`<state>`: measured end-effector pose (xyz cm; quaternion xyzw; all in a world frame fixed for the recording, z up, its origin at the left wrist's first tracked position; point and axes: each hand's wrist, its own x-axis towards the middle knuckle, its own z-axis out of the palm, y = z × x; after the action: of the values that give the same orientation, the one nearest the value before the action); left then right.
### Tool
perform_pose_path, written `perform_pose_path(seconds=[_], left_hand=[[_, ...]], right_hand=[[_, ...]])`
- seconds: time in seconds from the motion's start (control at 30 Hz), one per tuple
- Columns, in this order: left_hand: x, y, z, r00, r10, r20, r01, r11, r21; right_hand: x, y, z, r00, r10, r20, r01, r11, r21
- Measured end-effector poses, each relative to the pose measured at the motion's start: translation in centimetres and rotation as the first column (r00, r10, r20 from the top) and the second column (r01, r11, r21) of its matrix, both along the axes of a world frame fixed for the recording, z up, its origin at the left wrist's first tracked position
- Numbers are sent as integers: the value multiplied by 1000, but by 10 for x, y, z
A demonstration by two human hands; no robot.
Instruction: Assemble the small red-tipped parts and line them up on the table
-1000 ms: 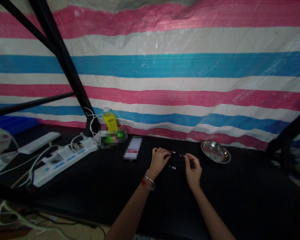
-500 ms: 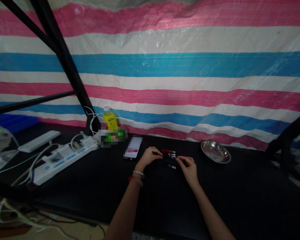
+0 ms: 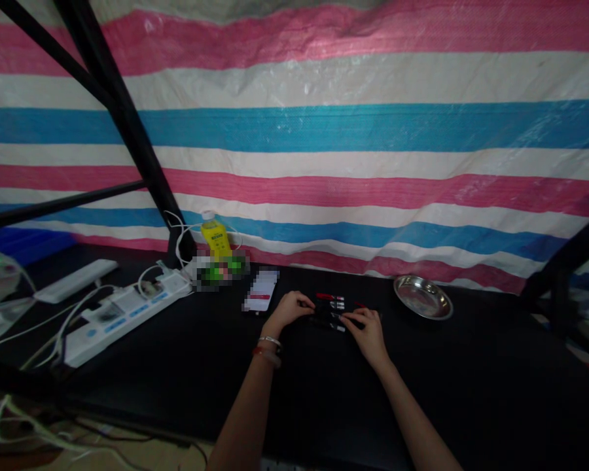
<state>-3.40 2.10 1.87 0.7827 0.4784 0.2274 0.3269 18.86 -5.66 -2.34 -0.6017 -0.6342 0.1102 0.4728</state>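
Small slim sticks with silver ends lie in a rough column on the black tabletop between my hands. At the back is a red stick (image 3: 326, 296), and just in front of it a black stick (image 3: 337, 305). Pinched at both ends between my left hand (image 3: 290, 309) and my right hand (image 3: 368, 332) is another dark silver-ended stick (image 3: 334, 316). Nearer me lies one more dark stick (image 3: 338, 326). Something red (image 3: 360, 305) shows just behind my right fingers, partly hidden. What exactly the sticks are is too small to tell.
A round metal dish (image 3: 423, 297) stands to the right. On the left are a phone (image 3: 262, 290), a yellow bottle (image 3: 216, 237) and a white power strip (image 3: 127, 314) with cables. A black frame post (image 3: 137, 137) rises there; a striped sheet (image 3: 324, 190) hangs behind.
Both hands have shifted slightly toward me, the right one also a little left. The black stick behind is now uncovered, and a dark stick lies between my fingertips in front of it.
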Motion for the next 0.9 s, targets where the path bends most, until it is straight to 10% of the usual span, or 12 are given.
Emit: perform_pose_path(seconds=[0.9], left_hand=[[18, -8, 0, 985, 166, 42, -171, 948, 267]], right_hand=[[-5, -1, 2, 997, -34, 71, 34, 999, -6]])
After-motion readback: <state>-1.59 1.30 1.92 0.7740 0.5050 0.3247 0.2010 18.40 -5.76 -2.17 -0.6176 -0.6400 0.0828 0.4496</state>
